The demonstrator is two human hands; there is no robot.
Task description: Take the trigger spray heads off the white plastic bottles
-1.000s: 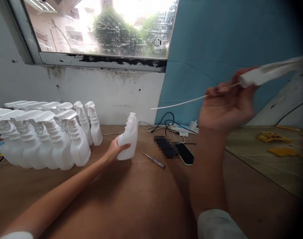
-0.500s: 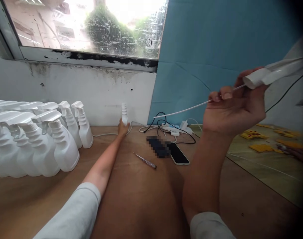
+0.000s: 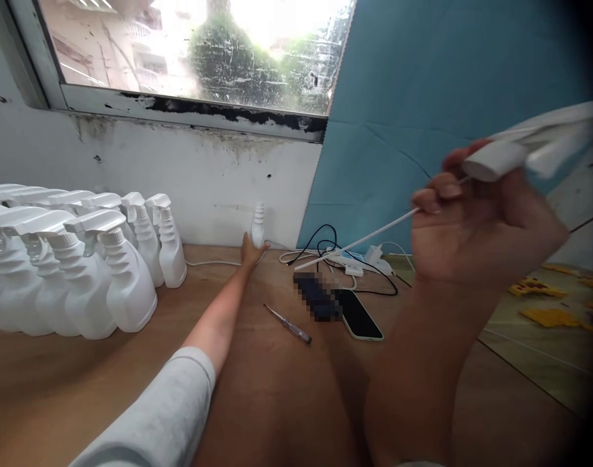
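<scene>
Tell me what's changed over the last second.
The left hand moved the topless bottle back, close to the wall; whether it has let go is unclear. The right hand still holds the spray head, its tube now dipping lower. The screwdriver and phone stayed put.

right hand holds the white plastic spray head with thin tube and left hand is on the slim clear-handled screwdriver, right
Not on the screwdriver: the head view shows the left hand at the white ribbed plastic bottle by the white wall. The rest is right.
</scene>
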